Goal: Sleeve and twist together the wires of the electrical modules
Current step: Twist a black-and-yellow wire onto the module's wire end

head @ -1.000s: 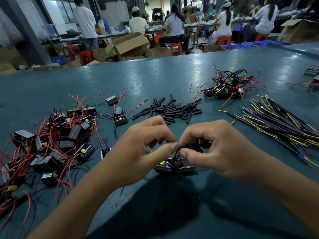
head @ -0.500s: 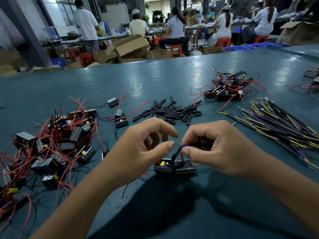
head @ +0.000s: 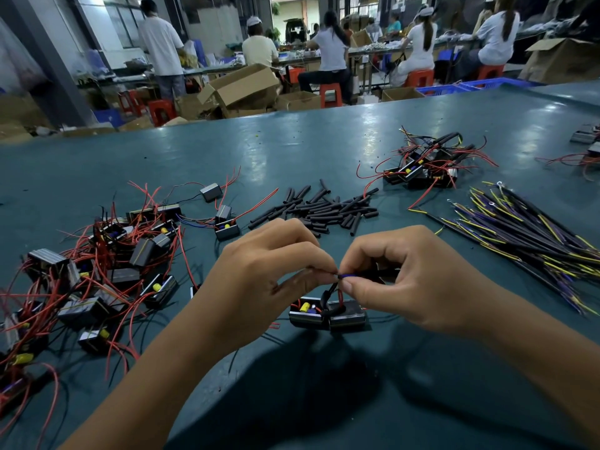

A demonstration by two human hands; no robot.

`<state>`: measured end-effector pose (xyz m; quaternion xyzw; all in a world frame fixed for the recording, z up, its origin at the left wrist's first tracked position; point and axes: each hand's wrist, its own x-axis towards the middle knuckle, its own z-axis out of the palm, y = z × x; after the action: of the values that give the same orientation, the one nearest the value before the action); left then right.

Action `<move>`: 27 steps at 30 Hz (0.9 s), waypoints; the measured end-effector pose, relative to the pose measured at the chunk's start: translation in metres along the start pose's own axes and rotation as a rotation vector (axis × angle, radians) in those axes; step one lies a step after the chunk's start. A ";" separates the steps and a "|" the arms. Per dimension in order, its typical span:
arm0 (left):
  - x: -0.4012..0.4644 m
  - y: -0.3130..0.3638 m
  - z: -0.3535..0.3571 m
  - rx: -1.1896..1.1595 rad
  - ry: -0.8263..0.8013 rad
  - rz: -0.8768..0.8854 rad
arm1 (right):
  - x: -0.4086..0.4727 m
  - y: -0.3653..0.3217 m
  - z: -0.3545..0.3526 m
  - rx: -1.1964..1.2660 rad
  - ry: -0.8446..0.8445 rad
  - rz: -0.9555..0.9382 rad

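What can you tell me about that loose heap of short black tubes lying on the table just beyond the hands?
The heap of short black tubes is a scatter of matt, rubbery-looking sleeve pieces, cut to roughly similar lengths. They lie flat on the teal table, criss-crossed at many angles, a few strays at the edges. The heap sits between the module pile on the left and the wire bundle on the right. Neither hand touches it.

Both hands are held fingertip to fingertip: left hand [head: 259, 271] and right hand [head: 412, 274] each curled in a pinching grip.
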<state>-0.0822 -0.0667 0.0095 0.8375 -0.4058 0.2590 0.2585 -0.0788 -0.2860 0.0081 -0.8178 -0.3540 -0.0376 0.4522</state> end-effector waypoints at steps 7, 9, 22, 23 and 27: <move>0.000 0.009 -0.001 -0.436 -0.170 -0.340 | -0.001 -0.002 0.001 -0.039 0.007 -0.036; 0.001 0.011 -0.001 -0.535 -0.193 -0.433 | -0.001 -0.002 0.002 -0.034 -0.001 -0.037; 0.002 0.022 -0.004 -0.289 -0.257 -0.351 | 0.000 -0.003 0.001 -0.040 0.006 -0.036; 0.002 0.022 -0.003 -0.293 -0.264 -0.364 | 0.000 -0.003 0.002 -0.039 0.004 -0.037; 0.002 0.023 -0.002 -0.559 -0.301 -0.636 | 0.000 -0.004 0.004 -0.041 -0.003 -0.040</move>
<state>-0.1004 -0.0795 0.0174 0.8470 -0.2159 -0.0778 0.4796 -0.0823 -0.2821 0.0082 -0.8196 -0.3704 -0.0525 0.4340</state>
